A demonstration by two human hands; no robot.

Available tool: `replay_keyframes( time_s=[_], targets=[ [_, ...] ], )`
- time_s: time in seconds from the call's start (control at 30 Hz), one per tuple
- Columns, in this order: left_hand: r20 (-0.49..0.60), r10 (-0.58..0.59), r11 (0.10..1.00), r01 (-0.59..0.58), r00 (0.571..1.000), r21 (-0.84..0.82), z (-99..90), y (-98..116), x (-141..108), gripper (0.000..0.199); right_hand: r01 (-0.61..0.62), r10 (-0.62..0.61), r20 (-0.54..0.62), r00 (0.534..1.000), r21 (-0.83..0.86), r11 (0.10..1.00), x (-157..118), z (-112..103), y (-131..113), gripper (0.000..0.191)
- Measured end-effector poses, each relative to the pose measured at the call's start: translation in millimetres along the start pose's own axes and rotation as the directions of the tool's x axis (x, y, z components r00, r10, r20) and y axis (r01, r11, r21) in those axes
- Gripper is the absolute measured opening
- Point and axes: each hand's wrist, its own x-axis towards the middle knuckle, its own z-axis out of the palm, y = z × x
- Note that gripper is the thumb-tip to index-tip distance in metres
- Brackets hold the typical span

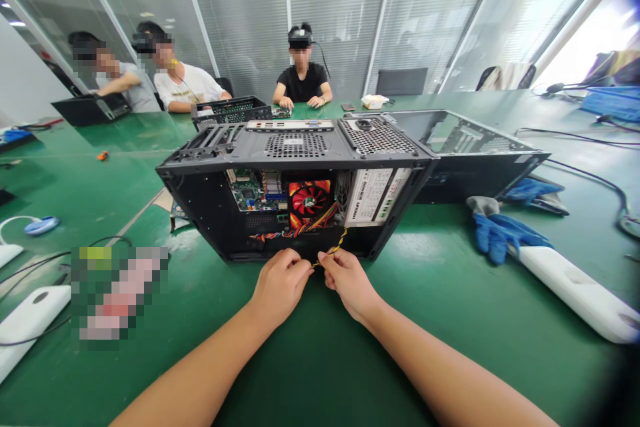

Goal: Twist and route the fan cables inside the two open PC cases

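A black computer case (195,177) lies on the green table with its open side toward me. Inside it show a motherboard (244,192), a red cooling fan (309,203) and a white-labelled power supply (375,197). A twisted yellow-and-black cable (343,239) runs down from the power supply to my fingers. My left hand (284,283) pinches the cable's lower end just in front of the case; the very tip is hidden. Close beside it, my right hand (347,282) pinches the same cable a little higher. Multicoloured wires (300,228) hang beneath the fan.
Behind the case on the right stands another open case (490,167). Blue-grey gloves (500,233) and a white power strip (575,290) lie at right. Another white strip (33,317) and cables are at left. Several people sit across the table, one behind a black case (93,109).
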Motion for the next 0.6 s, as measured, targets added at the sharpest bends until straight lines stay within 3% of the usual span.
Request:
replay_keyframes(
  time_s=[0.33,0.6],
  targets=[
    [0.05,0.011,0.985,-0.019,0.999,0.174,-2.4,1.2,3.0,0.019,0.006,-0.006,0.011,1.0,-0.026,1.0,-0.4,0.0,0.3,0.042],
    [0.063,0.016,0.978,-0.029,0.998,0.207,-3.5,2.7,5.4,0.02,0.021,-0.02,0.016,1.0,-0.056,0.998,-1.0,0.0,0.8,0.043]
  ],
)
